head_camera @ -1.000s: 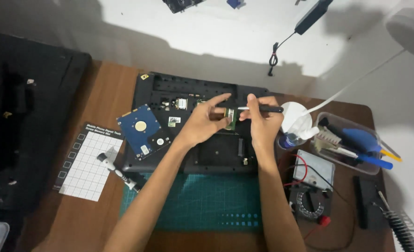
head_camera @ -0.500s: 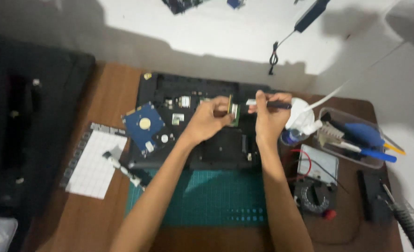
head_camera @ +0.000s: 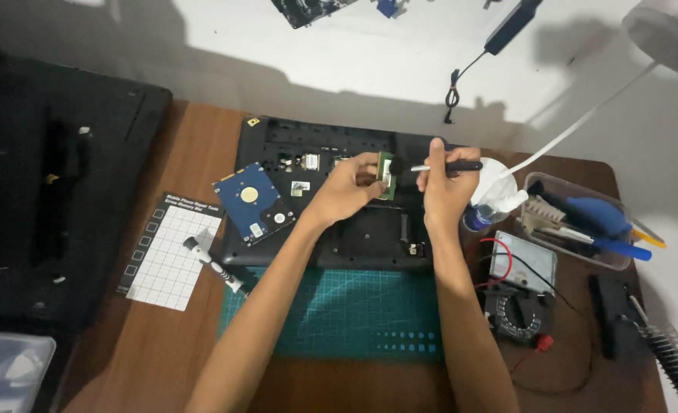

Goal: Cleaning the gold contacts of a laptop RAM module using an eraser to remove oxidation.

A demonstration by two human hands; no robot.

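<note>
The left hand [head_camera: 344, 191] pinches a green memory module [head_camera: 386, 175] above the opened laptop base [head_camera: 331, 200]; the right hand [head_camera: 444, 186] grips a black brush [head_camera: 447, 166], tip at the module. The hard drive [head_camera: 253, 203] already lies out on the base's left edge; the module is out of its slot, cleaning seemingly under way

Single view only, worn on my head, looking steeply down and forward over the brown wooden desk [head_camera: 163, 344] towards the white wall. It stands at arm's length: both my forearms enter from the bottom edge, my left hand [head_camera: 347, 191] and right hand [head_camera: 442, 187] near frame centre over the opened black laptop base [head_camera: 354, 229]. No second view shares the scene.
</note>
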